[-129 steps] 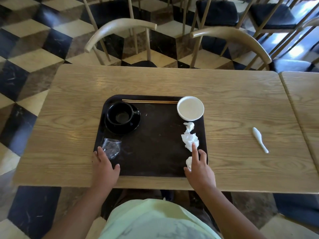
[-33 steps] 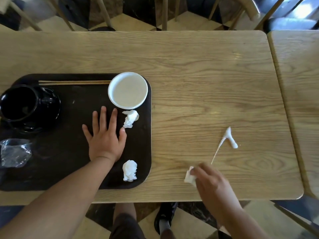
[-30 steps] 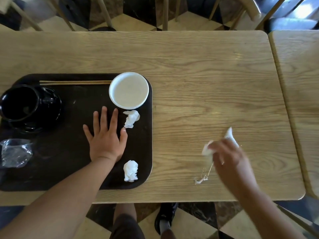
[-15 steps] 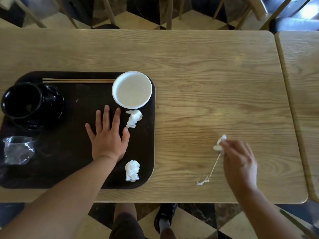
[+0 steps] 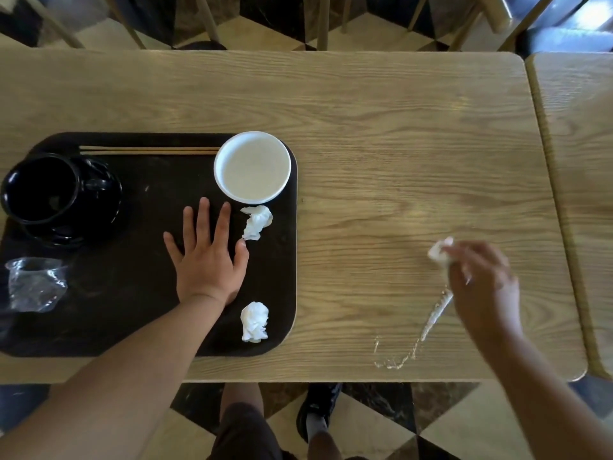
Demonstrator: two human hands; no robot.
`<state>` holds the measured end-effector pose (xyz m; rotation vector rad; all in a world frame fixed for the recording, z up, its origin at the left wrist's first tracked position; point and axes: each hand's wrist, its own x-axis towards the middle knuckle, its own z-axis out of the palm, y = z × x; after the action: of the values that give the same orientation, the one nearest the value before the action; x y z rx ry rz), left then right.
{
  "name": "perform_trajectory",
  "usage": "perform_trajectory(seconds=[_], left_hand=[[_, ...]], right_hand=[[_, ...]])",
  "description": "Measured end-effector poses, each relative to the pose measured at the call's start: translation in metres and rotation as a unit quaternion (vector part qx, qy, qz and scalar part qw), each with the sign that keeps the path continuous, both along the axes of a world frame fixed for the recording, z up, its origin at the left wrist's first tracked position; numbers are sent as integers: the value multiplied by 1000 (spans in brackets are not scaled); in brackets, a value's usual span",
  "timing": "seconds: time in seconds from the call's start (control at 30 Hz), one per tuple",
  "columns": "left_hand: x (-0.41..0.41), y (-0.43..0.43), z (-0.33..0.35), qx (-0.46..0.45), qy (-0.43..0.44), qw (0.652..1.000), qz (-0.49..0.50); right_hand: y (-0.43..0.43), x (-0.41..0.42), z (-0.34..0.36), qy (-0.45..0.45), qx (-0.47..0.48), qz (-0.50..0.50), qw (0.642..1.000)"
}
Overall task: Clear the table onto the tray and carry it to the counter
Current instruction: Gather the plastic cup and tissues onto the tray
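Note:
A dark tray (image 5: 132,293) lies on the left of the wooden table (image 5: 381,144). It holds a black cup (image 5: 39,190) on a saucer, chopsticks (image 5: 149,150), a white bowl (image 5: 252,167), two crumpled tissues (image 5: 257,221) (image 5: 254,321) and a clear plastic wrapper (image 5: 34,283). My left hand (image 5: 205,260) rests flat on the tray with its fingers spread, holding nothing. My right hand (image 5: 481,287) is over the table's right side, pinching a white tissue wad (image 5: 438,252). A pale smear (image 5: 434,315) runs from under that hand toward the front edge.
A second wooden table (image 5: 580,161) butts against the right edge. Chair legs (image 5: 331,21) stand beyond the far edge on a checkered floor. My legs and a shoe (image 5: 315,416) show below the near edge.
My right hand took a tissue from the tray to the table's right side and rubbed it back and forth there, leaving a smear. My left hand moved onto the tray's middle and stays flat.

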<state>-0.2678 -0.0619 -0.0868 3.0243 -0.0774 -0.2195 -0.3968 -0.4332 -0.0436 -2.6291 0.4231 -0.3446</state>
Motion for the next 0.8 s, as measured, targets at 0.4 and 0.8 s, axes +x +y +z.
perform_trajectory(seconds=[0.4, 0.8], left_hand=[[0, 0, 0, -1, -3, 1000, -3], [-1, -1, 2, -6, -3, 1000, -1]], right_hand=[[1, -31, -30, 7, -73, -50, 996], [88, -107, -4, 56, 57, 102, 992]])
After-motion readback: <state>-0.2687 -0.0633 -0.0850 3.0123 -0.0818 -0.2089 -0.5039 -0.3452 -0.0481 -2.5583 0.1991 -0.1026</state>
